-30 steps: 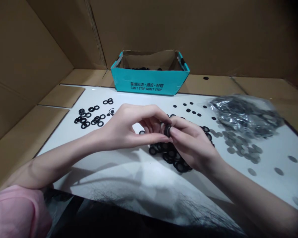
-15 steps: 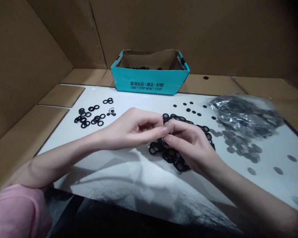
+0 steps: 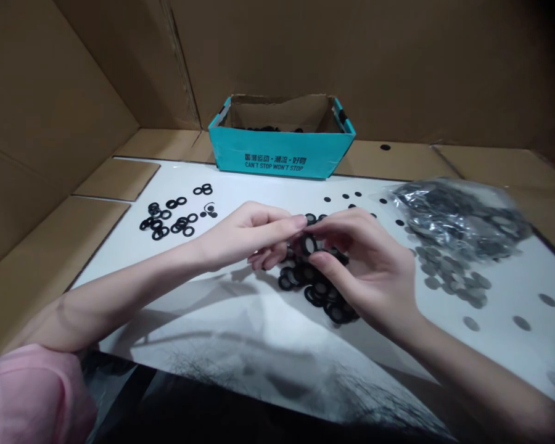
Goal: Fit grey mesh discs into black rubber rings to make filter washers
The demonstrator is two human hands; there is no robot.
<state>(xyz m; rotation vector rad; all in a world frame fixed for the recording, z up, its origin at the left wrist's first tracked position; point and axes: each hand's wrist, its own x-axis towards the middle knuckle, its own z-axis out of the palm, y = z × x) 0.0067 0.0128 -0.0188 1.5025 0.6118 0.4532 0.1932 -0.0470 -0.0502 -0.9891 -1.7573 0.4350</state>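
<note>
My right hand (image 3: pixel 365 265) pinches a small black rubber ring (image 3: pixel 309 245) between thumb and fingers, held upright just above a heap of black rings (image 3: pixel 321 290) on the white sheet (image 3: pixel 240 191). My left hand (image 3: pixel 250 237) comes in from the left, fingers closed together, its fingertips touching the top of that same ring. Both hands meet over the heap's near left side.
A teal cardboard box (image 3: pixel 281 154) with dark parts inside stands at the back. A loose group of black rings (image 3: pixel 169 219) lies at the left. A clear plastic bag of grey discs (image 3: pixel 462 216) sits right, with grey discs (image 3: pixel 453 277) spilled beside it. Cardboard walls surround everything.
Both hands have lifted slightly off the heap. The ring, hidden between the fingertips half a second ago, now shows upright in my right hand's pinch.
</note>
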